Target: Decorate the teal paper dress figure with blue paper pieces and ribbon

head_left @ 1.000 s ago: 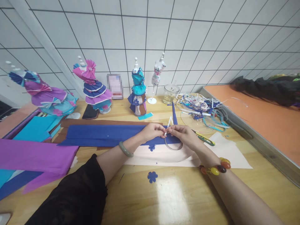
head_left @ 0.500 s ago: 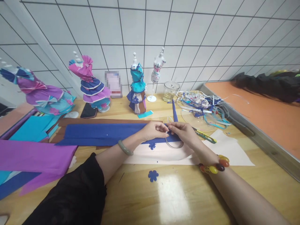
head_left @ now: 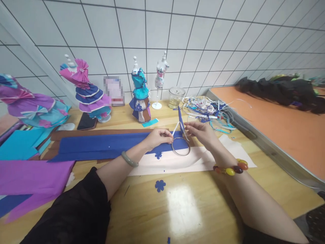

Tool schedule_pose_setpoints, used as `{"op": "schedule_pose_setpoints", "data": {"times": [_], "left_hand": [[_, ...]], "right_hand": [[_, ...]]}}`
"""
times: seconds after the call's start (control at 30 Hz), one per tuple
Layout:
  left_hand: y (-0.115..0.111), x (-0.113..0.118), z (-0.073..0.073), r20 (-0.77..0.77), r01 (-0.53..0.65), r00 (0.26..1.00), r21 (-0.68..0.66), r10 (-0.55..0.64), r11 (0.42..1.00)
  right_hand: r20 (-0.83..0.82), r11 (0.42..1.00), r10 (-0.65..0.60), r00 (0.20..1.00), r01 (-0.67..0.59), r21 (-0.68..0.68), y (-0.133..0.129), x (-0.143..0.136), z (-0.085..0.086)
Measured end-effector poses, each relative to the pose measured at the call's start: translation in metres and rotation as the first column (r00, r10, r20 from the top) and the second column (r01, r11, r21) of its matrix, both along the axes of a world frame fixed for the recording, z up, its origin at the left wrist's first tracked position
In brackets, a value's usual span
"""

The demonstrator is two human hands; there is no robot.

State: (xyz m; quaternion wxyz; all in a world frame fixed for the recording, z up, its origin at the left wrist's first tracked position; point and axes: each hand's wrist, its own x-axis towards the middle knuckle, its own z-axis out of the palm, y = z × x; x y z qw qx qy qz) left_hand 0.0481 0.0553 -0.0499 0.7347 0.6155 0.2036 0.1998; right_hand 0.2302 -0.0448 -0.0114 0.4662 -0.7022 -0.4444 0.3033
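Observation:
My left hand [head_left: 159, 138] pinches the edge of a thin ring-shaped roll of tape [head_left: 181, 154], over the blue and pale pink paper. A narrow white strip [head_left: 176, 127] bends upward from the left fingertips and curves down beside the right fingers. My right hand [head_left: 199, 131] is closed in a pinch close to the strip; what its fingertips hold, if anything, is too small to make out. Beneath the hands lie a long blue paper sheet [head_left: 101, 146] and a pale pink sheet [head_left: 149, 166]. One blue paper flower [head_left: 158, 155] rests on the pink sheet, another blue flower [head_left: 160, 185] on the table.
Small dressed mannequins [head_left: 88, 91] and a bare white one [head_left: 161, 69] stand along the tiled wall. Behind my right hand are a glass cup [head_left: 176, 96] and a heap of paper scraps [head_left: 203, 106]. Purple paper [head_left: 35, 174] covers the left side; an orange board [head_left: 256, 118] lies right.
My hands have moved apart, the right one lifting away from the roll. The white strip now stands up in a bend between them. The view has shifted to the right.

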Motion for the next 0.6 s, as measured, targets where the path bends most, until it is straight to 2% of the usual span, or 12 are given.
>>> {"op": "schedule_pose_setpoints", "data": {"times": [0.07, 0.1, 0.17, 0.27, 0.37, 0.47, 0.6], "left_hand": [[-0.001, 0.001, 0.000, 0.018, -0.031, 0.999, 0.010, 0.031, 0.999], [-0.002, 0.001, 0.000, 0.027, -0.048, 0.999, 0.020, 0.047, 0.999], [-0.003, 0.002, 0.001, 0.042, -0.075, 0.996, 0.034, 0.074, 0.997], [-0.006, 0.003, 0.003, 0.086, -0.132, 0.988, 0.045, 0.127, 0.990], [-0.007, 0.004, 0.002, 0.154, -0.198, 0.971, 0.099, 0.182, 0.975], [-0.007, 0.004, -0.001, 0.224, -0.223, 0.956, 0.129, 0.190, 0.966], [-0.008, 0.002, -0.001, 0.254, -0.216, 0.951, 0.141, 0.176, 0.966]], "right_hand": [[0.238, 0.998, -0.027, 0.971, 0.040, -0.048, -0.011, 0.020, 0.008], [0.405, 0.994, 0.000, 0.914, 0.046, -0.103, -0.019, 0.028, 0.010], [0.674, 0.977, 0.042, 0.737, 0.110, -0.181, -0.034, 0.040, 0.009], [0.856, 0.947, 0.194, 0.480, 0.138, -0.292, -0.055, 0.042, -0.002], [0.931, 0.946, 0.250, 0.267, 0.136, -0.293, -0.067, 0.035, -0.016], [0.957, 0.956, 0.224, 0.183, 0.151, -0.252, -0.070, 0.034, -0.024], [0.957, 0.961, 0.218, 0.190, 0.132, -0.245, -0.070, 0.042, -0.027]]}}
